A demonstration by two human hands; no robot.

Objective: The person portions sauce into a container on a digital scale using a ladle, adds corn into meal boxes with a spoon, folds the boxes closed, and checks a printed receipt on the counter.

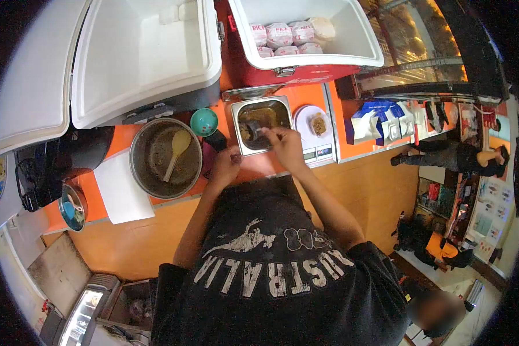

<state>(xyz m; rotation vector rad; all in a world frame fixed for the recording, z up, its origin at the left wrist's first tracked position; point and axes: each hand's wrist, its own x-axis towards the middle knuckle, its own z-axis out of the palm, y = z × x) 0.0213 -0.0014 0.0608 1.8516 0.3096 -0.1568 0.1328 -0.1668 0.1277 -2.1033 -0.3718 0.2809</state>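
Note:
My right hand is closed on the handle of a scoop, whose head dips into brown, saucy food in a square metal pan. Beside the pan's near left corner is my left hand, its fingers pinched together; what they hold, if anything, is too small to make out. A dark object lies just beyond it. To the right of the pan, a small portion of brown food sits on a kitchen scale with a round white top.
A big pot with a wooden spoon and a teal bowl stand left. Behind are an open white cooler and a red cooler holding wrapped rice packs. Folded boxes stand right; people are farther right.

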